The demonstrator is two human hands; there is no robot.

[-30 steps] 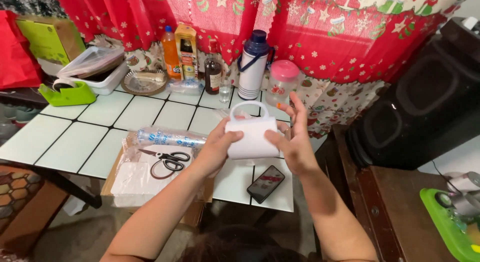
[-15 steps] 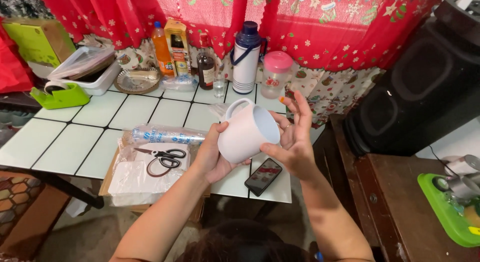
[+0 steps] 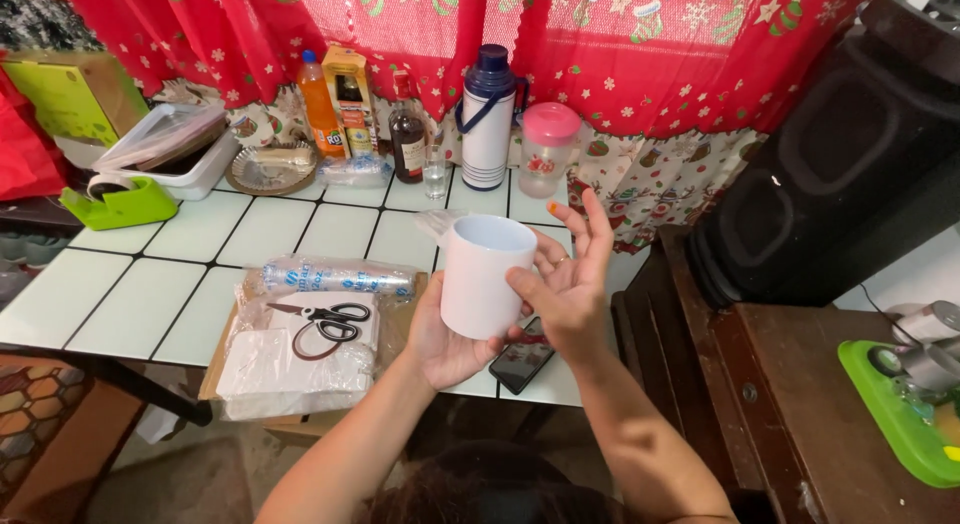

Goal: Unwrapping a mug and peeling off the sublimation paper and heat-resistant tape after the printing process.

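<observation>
The left hand [image 3: 445,334] is cupping a plain white mug [image 3: 482,274] from below and behind, palm wrapping its lower wall so the mug is sitting upright with the open mouth facing the camera — a grip that is carrying the weight and leaving the other hand free. The right hand [image 3: 565,284] is lying against the mug's side at its three o'clock: the thumb is pressing on the wall while the fingers are spread and lifted off it, pointing toward twelve o'clock, so this hand is steadying rather than gripping. The mug is being held above the near edge of the white tiled table [image 3: 150,284], not resting on it.

Just under the hands, at the mug's five o'clock, a dark phone [image 3: 522,359] is lying flat at the table edge. At nine o'clock from the mug, black-handled scissors [image 3: 325,319] are lying on a pile of clear plastic bags [image 3: 290,369], with a sleeve of stacked plastic cups [image 3: 335,279] just beyond them.

At twelve o'clock, against the red curtain [image 3: 640,54], a blue-and-white flask [image 3: 488,119] and a pink-lidded jar [image 3: 547,149] are standing side by side — well apart from the hands.
</observation>
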